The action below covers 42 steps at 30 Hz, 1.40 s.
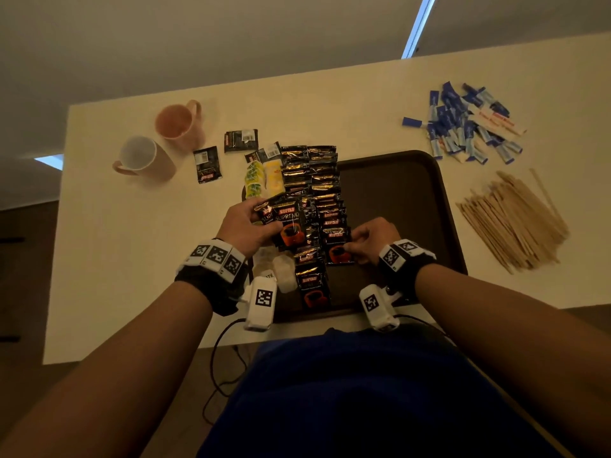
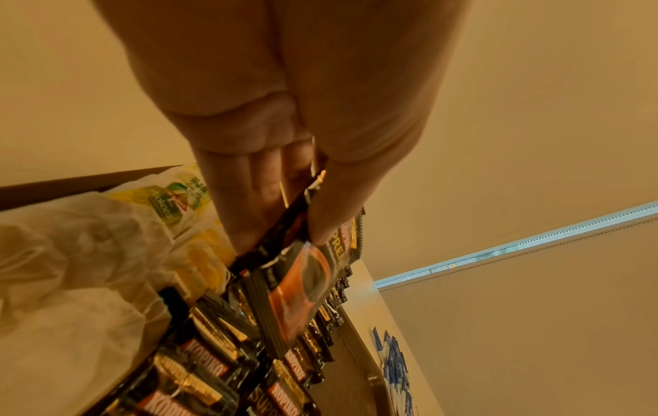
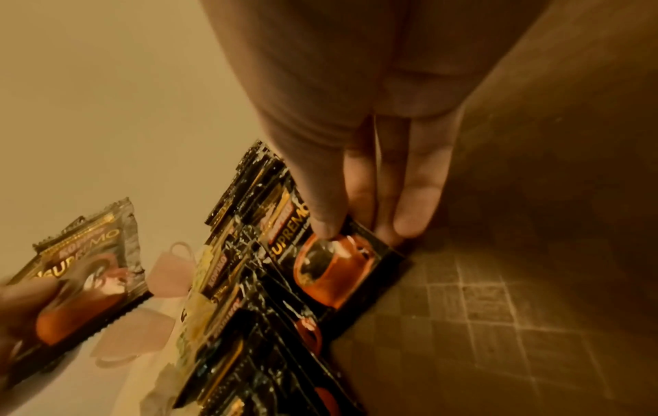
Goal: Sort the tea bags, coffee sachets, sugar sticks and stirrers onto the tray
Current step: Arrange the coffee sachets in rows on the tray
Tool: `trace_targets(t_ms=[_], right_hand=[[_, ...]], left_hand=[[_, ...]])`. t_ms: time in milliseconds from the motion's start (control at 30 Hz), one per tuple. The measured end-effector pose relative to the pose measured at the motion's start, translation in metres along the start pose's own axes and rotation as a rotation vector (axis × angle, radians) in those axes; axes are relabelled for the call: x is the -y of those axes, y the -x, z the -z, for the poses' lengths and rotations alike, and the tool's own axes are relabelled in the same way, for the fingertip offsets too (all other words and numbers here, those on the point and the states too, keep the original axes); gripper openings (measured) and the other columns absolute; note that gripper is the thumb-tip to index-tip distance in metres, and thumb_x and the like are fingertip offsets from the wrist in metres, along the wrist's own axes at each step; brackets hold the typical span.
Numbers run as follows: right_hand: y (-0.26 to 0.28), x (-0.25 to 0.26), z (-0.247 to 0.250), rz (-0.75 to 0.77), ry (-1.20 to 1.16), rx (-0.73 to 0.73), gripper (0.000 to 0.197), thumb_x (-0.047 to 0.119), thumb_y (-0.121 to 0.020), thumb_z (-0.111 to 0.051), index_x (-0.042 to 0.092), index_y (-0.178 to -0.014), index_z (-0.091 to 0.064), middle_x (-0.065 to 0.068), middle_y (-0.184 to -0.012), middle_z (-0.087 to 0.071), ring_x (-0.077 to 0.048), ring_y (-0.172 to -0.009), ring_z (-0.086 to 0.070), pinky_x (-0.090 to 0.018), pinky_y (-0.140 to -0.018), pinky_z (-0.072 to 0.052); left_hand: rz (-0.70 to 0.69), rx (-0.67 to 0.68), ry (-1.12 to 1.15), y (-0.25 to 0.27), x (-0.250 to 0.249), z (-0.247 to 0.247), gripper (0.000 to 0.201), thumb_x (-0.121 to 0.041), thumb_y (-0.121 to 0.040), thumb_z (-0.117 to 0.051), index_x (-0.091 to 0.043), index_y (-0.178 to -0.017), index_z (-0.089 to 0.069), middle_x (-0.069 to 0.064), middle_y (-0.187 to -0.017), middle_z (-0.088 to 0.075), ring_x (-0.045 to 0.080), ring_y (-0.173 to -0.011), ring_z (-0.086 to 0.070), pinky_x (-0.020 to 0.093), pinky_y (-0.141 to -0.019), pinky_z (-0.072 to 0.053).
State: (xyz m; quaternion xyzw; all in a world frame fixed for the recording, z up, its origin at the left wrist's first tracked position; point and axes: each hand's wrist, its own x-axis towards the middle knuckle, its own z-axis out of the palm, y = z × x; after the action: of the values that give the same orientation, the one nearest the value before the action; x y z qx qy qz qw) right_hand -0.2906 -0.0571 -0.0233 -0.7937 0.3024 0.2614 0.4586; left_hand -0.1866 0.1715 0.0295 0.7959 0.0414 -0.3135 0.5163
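two overlapping rows, black coffee sachets (image 1: 325, 193)

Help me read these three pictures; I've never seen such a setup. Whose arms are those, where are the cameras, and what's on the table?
No machine here: a person works with bare hands, wearing a head camera and one on each wrist. The head view looks down at the table; the other two look along each hand.

The left hand holds a few coffee sachets above the dark tray. The right hand pinches the edge of one sachet lying in the rows on the tray. Yellow tea bags lie at the tray's left edge.

Off the tray: blue sugar sticks, wooden stirrers, two pink mugs, and some loose sachets.
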Motion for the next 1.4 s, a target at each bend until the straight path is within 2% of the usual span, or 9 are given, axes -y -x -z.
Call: trace_targets(t_ms=[200,367,767,900,1033,1133,1200,1300,1400], right_hand=[[-0.006,0.008,-0.003,0.071,0.118,-0.063,0.016,0.026,-0.085,-0.073,0.022,-0.073,-0.063,-0.001,-0.081,-0.069,-0.012,-0.069,-0.065,-0.032,-0.075,-0.059],[-0.006,0.006,-0.005,0.005,0.113,-0.026,0.016,0.027,-0.086,-0.072,0.013,-0.081,-0.067,-0.006,-0.078,-0.073,-0.02,-0.07,-0.073,-0.037,-0.072,-0.061],[-0.001,-0.001,-0.004,-0.022,0.044,-0.028,0.017,0.028,-0.085,-0.073,0.011,-0.087,-0.067,-0.005,-0.077,-0.074,-0.017,-0.067,-0.073,-0.033,-0.07,-0.062],[0.005,-0.002,0.003,0.017,0.123,-0.067,0.02,0.032,-0.088,-0.07,0.013,-0.084,-0.067,-0.003,-0.076,-0.071,-0.018,-0.07,-0.071,-0.03,-0.071,-0.059],[0.015,0.012,0.009,0.224,0.118,-0.174,0.021,0.038,-0.089,-0.067,0.022,-0.075,-0.063,0.005,-0.073,-0.062,-0.01,-0.069,-0.059,-0.02,-0.061,-0.044],[0.019,0.031,0.005,0.354,-0.03,-0.043,0.016,0.039,-0.086,-0.07,0.024,-0.089,-0.068,0.006,-0.082,-0.067,-0.007,-0.075,-0.064,-0.021,-0.064,-0.051],[0.02,0.041,0.001,0.368,-0.077,0.055,0.024,0.034,-0.083,-0.074,0.019,-0.1,-0.069,0.003,-0.089,-0.07,-0.01,-0.081,-0.068,-0.026,-0.07,-0.057],[0.02,0.048,-0.001,0.338,-0.108,0.072,0.019,0.021,-0.083,-0.075,0.008,-0.095,-0.068,-0.006,-0.085,-0.072,-0.018,-0.078,-0.071,-0.031,-0.07,-0.06],[0.019,0.04,0.005,0.295,-0.14,0.058,0.013,0.017,-0.084,-0.073,0.008,-0.092,-0.067,-0.002,-0.079,-0.072,-0.008,-0.069,-0.069,-0.023,-0.062,-0.055]], left_hand=[[-0.009,-0.004,-0.023,0.0,0.001,0.003,0.045,0.003,-0.08,-0.076,-0.01,-0.121,-0.062,0.015,-0.111,-0.07,0.024,-0.1,-0.069,0.05,-0.082,-0.06],[-0.019,-0.001,-0.042,0.001,0.002,0.005,0.041,0.003,-0.08,-0.076,-0.018,-0.113,-0.062,0.012,-0.107,-0.071,0.026,-0.097,-0.07,0.051,-0.084,-0.059],[-0.045,0.027,-0.074,0.005,0.003,0.005,0.039,0.003,-0.08,-0.075,-0.017,-0.111,-0.062,0.011,-0.106,-0.071,0.024,-0.099,-0.069,0.051,-0.087,-0.058],[-0.061,0.051,-0.094,0.007,0.002,0.004,0.039,0.002,-0.081,-0.075,-0.017,-0.112,-0.061,0.005,-0.101,-0.07,0.018,-0.095,-0.069,0.044,-0.082,-0.06],[-0.057,0.081,-0.086,0.007,-0.001,0.002,0.042,0.001,-0.08,-0.077,-0.014,-0.115,-0.061,0.0,-0.097,-0.07,0.013,-0.089,-0.069,0.028,-0.068,-0.061],[-0.062,0.097,-0.088,0.006,-0.005,-0.002,0.041,0.0,-0.079,-0.079,-0.016,-0.112,-0.06,0.002,-0.098,-0.071,0.013,-0.088,-0.07,0.028,-0.066,-0.061],[-0.061,0.12,-0.092,0.006,-0.008,-0.006,0.041,0.0,-0.079,-0.079,-0.016,-0.111,-0.06,0.002,-0.097,-0.072,0.013,-0.087,-0.071,0.03,-0.069,-0.061],[-0.061,0.163,-0.063,0.008,-0.011,-0.011,0.038,0.002,-0.08,-0.076,-0.016,-0.11,-0.059,-0.003,-0.093,-0.071,0.005,-0.079,-0.07,0.024,-0.064,-0.06],[-0.075,0.211,-0.077,0.009,-0.01,-0.012,0.038,0.006,-0.084,-0.071,-0.014,-0.114,-0.06,-0.007,-0.094,-0.07,-0.003,-0.078,-0.069,0.021,-0.068,-0.059]])
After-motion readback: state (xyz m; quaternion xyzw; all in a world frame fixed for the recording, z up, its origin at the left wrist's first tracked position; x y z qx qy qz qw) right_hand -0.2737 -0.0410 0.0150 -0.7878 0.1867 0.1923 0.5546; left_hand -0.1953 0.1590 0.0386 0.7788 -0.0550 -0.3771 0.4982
